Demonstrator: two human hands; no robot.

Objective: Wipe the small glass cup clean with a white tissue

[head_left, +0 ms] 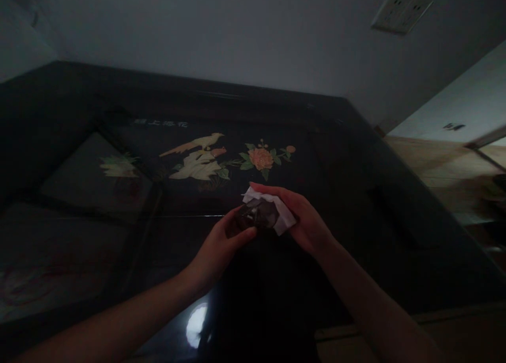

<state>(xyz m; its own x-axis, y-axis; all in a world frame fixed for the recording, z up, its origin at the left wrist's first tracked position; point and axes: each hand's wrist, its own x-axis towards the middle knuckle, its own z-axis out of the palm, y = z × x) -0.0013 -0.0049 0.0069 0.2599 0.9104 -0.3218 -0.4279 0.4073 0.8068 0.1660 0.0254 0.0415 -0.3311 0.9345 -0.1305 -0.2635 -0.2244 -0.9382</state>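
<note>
Pinching that dark shiny thing (259,214), left hand (223,239) could totally drop it on the bench (284,289) if right hand (304,215), gripping white tissue (283,219), shoves hard.

The black tabletop (336,168) looks glossy, the white tissue (283,219) matt and papery.

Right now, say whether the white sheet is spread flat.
Not flat: the white sheet bends, creased, between the right hand and dark object.

Head view (forward-down over tabletop (336,168))
</note>
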